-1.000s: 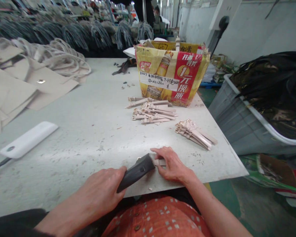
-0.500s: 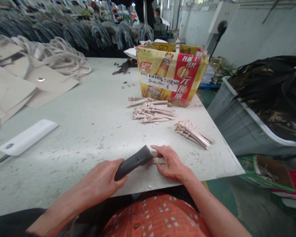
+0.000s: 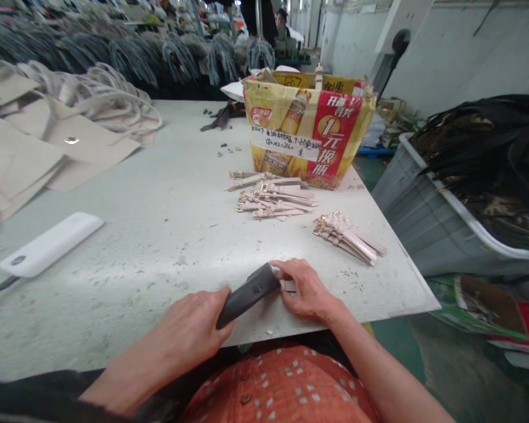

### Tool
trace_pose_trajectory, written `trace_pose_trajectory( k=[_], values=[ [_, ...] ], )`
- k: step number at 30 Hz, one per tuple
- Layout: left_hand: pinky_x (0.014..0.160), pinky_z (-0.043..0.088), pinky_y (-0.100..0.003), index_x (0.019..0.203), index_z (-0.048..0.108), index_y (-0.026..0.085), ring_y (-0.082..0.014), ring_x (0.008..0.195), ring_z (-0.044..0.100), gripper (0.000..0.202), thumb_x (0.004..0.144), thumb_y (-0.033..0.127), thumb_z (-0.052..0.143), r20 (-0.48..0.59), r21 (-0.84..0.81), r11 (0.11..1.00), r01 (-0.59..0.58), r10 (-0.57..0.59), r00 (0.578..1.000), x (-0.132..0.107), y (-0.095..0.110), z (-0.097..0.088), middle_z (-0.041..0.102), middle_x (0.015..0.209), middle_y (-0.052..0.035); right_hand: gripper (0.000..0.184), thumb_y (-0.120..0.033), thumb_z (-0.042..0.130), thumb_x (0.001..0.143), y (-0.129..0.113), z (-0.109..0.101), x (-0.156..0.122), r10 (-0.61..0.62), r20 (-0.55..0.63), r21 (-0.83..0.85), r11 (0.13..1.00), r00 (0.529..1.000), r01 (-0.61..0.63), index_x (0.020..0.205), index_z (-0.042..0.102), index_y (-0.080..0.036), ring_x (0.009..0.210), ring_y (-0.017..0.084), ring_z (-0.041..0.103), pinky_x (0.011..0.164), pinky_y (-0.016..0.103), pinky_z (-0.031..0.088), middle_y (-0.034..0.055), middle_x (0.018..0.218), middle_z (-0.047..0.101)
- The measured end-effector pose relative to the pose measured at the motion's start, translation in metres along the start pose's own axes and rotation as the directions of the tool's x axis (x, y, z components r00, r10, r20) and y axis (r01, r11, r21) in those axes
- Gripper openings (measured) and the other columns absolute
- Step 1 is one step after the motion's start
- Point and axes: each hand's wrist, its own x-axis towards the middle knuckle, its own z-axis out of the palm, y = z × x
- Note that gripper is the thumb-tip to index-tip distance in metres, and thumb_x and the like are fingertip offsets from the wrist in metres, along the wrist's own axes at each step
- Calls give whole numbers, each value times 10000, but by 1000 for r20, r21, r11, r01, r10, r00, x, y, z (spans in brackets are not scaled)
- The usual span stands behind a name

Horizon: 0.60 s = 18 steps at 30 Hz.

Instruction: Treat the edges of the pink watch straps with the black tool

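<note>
My left hand [image 3: 203, 323] is wrapped round a black handheld tool [image 3: 249, 294] with a wide, blunt head and a small square mark on its side. Its exact kind I cannot make out. The tool's head slants up to the right, close to the fingers of my right hand [image 3: 303, 288]. Those fingers pinch a short beige strap [image 3: 288, 286] low over the table; the tool and fingers hide much of it. Beyond lie a loose pile of beige buckle straps [image 3: 275, 197] and, to the right, a fanned bundle of similar straps [image 3: 348, 236].
A yellow and red carton [image 3: 308, 129] stands behind the straps on the white table [image 3: 158, 194]. A white corded device [image 3: 50, 244] lies at the left, with beige panels [image 3: 83, 147] behind it. A grey bin [image 3: 449, 205] of dark goods stands past the right edge.
My left hand has moved a little to the right with the black tool, whose head now covers more of the strap. My right hand has stayed almost in place.
</note>
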Motion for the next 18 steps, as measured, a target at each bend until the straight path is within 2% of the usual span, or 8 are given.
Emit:
trace_pose_trajectory(
  k=[4,10,14,18],
  values=[
    [950,621,-433,1235,868,248,-398,1155,963,272,1093,339,654,4,-21,999,25,-25,1000,9,1,-6,988,1198,-167,885,-134,835,885,1,0,1,9,-11,-1,1000,1000,-9,1764,775,-213,1198,354,772,1170,547,609,119,1279,906],
    [860,618,-439,1108,863,262,-378,940,913,352,988,530,668,-149,-149,985,83,-106,983,1,-38,-3,950,998,-119,868,-118,851,881,-1,-1,0,20,2,-16,1000,1000,-20,1741,798,-223,1205,346,782,1188,550,593,113,1296,919],
    [897,657,-437,1062,875,282,-361,969,921,351,933,551,689,-65,-254,966,43,-62,996,-6,-50,4,976,1034,-100,736,-129,886,908,-4,-2,1,11,6,-31,999,1000,-10,1640,856,-201,1187,338,785,1153,517,584,116,1263,917],
    [878,651,-432,1048,876,280,-371,961,924,290,912,495,736,-67,-233,971,59,-76,995,3,-40,7,966,1016,-103,582,-128,937,933,-9,-3,4,17,11,-47,999,1000,-16,1504,907,-241,1172,323,784,1119,476,556,84,1221,916]
  ],
)
